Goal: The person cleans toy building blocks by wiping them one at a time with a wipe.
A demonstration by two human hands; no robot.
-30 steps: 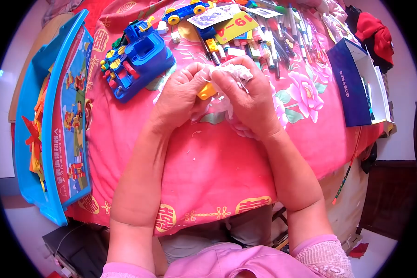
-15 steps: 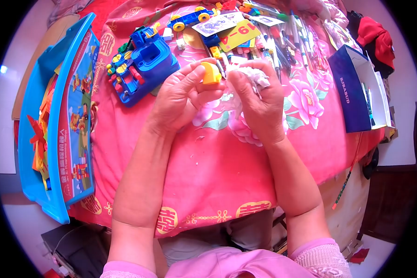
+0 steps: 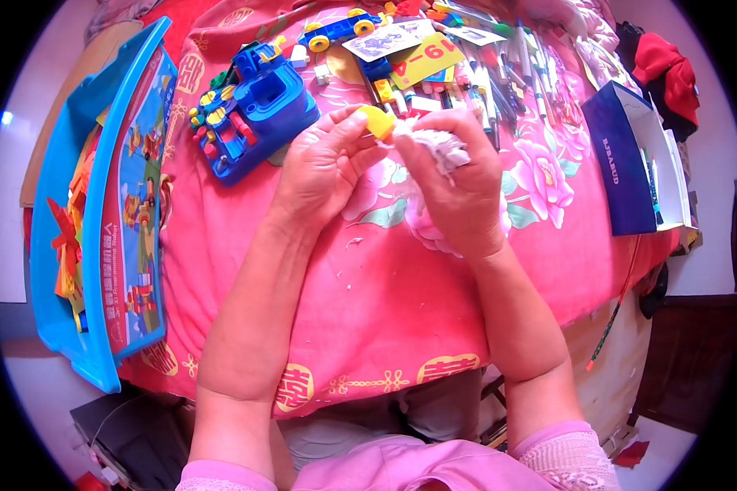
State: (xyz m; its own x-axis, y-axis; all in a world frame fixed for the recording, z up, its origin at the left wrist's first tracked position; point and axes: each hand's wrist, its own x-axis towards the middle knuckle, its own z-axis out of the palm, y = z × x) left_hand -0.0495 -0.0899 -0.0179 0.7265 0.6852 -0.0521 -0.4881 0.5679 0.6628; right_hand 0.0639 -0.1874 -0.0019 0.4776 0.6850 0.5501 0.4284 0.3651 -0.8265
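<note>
Between the thumb and fingers of my left hand (image 3: pixel 323 159) is a small yellow toy block (image 3: pixel 379 123). My right hand (image 3: pixel 458 176) grips a crumpled white tissue (image 3: pixel 444 149), and a corner of it meets the block's right side. Both hands are raised over the red flowered cloth (image 3: pixel 368 303). Beyond my left hand stands a blue toy tub (image 3: pixel 272 102) with colourful blocks at its side. A blue toy car base (image 3: pixel 340 31) with yellow wheels lies farther back.
A light-blue bin (image 3: pixel 98 270) of orange and yellow pieces stands at the left. Many pens (image 3: pixel 532 69) lie at the back right, near a yellow card (image 3: pixel 426 59) and several blocks. A dark blue box (image 3: pixel 618 164) stands at the right edge. White crumbs dot the cloth.
The yellow block has turned in my left fingers and shows a different face. My right hand has shifted slightly left, bringing the tissue against the block.
</note>
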